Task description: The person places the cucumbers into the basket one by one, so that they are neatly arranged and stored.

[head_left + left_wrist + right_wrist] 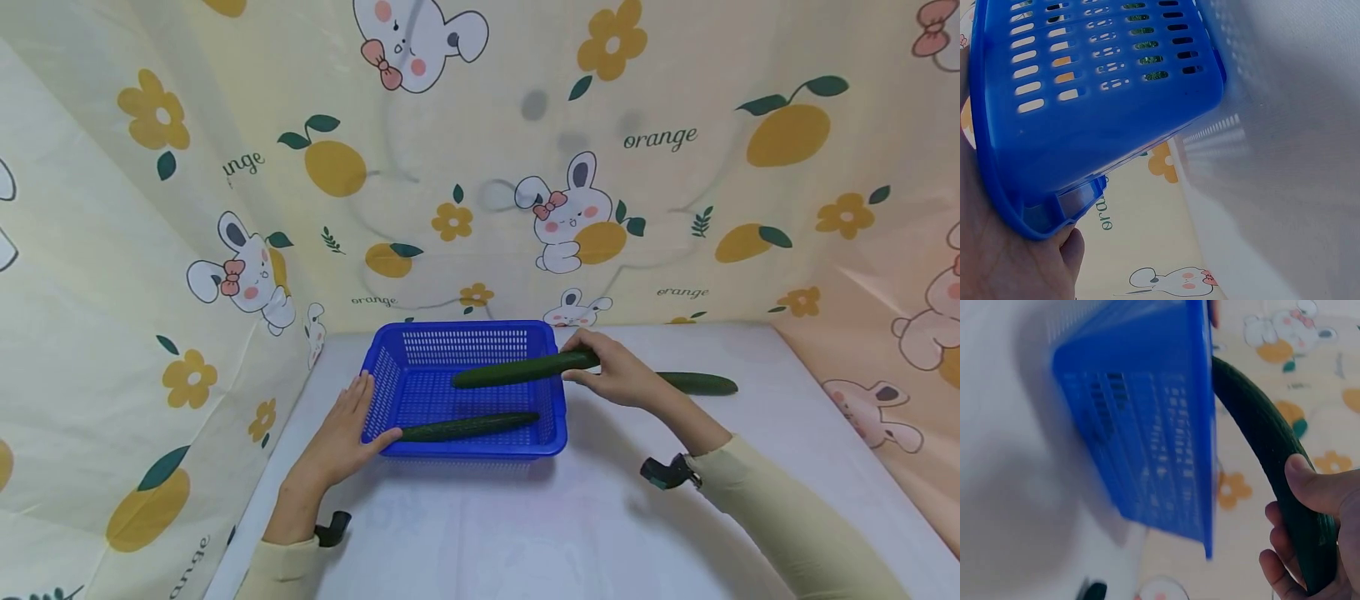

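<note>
A blue plastic basket (471, 451) stands on the white table, with one cucumber (468, 427) lying inside near its front wall. My left hand (341, 433) holds the basket's front left corner, its thumb by the front rim and its fingers along the left side. In the left wrist view, a fingertip (1072, 250) curls beneath the rim. Over the right half of the basket, my right hand (618, 371) grips a second cucumber (517, 370) by its right end. The right wrist view shows the thumb (1310, 481) across this cucumber and fingers curled behind it.
Another cucumber (697, 383) lies on the table (517, 533) to the right of the basket, partly hidden behind the right forearm. A patterned cloth (450, 275) with rabbits and oranges hangs behind the table and along both sides.
</note>
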Available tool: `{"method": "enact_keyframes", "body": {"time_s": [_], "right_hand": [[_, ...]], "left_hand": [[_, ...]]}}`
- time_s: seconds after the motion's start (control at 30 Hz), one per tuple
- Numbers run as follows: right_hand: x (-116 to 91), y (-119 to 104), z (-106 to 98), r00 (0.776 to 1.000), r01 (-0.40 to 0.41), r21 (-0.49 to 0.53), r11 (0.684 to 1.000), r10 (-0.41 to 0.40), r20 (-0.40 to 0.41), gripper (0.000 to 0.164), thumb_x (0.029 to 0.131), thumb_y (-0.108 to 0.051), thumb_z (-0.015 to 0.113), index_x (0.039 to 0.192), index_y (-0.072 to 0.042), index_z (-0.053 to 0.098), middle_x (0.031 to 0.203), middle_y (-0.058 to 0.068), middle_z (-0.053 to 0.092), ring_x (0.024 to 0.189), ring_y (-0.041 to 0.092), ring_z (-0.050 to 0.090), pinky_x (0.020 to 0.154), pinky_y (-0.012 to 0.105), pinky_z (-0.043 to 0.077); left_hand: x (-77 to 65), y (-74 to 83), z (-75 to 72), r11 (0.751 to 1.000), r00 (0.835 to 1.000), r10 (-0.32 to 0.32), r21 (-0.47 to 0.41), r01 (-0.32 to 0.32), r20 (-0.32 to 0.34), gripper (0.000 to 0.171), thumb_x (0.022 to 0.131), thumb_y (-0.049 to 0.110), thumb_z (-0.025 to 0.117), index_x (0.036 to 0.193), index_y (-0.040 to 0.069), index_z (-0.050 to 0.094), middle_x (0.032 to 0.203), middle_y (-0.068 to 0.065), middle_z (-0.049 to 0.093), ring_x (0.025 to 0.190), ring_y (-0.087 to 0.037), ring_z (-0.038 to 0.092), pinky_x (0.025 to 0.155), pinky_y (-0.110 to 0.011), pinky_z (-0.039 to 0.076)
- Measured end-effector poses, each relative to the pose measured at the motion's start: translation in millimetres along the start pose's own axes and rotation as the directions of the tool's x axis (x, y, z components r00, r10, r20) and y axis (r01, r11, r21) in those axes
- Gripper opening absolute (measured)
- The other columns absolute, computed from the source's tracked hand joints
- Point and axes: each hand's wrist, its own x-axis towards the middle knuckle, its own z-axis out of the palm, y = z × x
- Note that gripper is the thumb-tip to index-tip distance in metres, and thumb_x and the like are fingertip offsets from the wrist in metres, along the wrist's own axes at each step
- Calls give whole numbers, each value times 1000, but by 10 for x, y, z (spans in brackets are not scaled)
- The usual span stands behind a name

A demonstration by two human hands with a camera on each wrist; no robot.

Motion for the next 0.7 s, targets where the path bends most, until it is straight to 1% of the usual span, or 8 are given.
{"method": "enact_keyframes", "body": {"time_s": [0.1,0.23,0.47,0.6,0.7], "right_hand": [[116,-54,140,999,34,-6,999,-34,10,29,98,-19,82,119,-13,64,113,5,68,103,25,62,94,48,58],[255,-92,336,998,59,-4,998,-59,28,28,98,-20,82,119,-12,63,112,4,67,101,24,61,91,48,60],[443,-184,624,995,65,-11,998,-63,78,27,100,-24,79,119,-13,63,110,3,66,98,21,58,87,41,55],[537,-232,749,993,75,-1,997,-75,91,27,99,-26,80,118,-14,64,108,1,66,96,19,57,86,39,53],[606,-249,831,992,67,10,998,-67,104,27,99,-27,81,117,-15,65,107,-1,67,94,18,58,85,39,53]], "left_hand": [[4,4,-1,1000,1000,-4,-5,4,11,110,101,63,63,172,2,4,181,-16,0,167,-37,1,134,-59,7],[6,10,-1,1000,1000,-9,-3,9,18,110,101,62,64,172,3,4,181,-16,1,167,-37,1,134,-59,8],[4,7,0,1000,1000,-1,8,1,7,110,101,63,63,172,2,5,180,-18,1,167,-39,1,134,-61,8],[5,2,0,1000,1000,-2,17,2,4,110,101,66,62,172,2,5,180,-17,2,167,-38,2,134,-61,9],[7,2,1,1000,1000,-4,18,4,4,110,101,64,62,172,2,5,180,-18,2,167,-39,2,133,-61,9]]}}
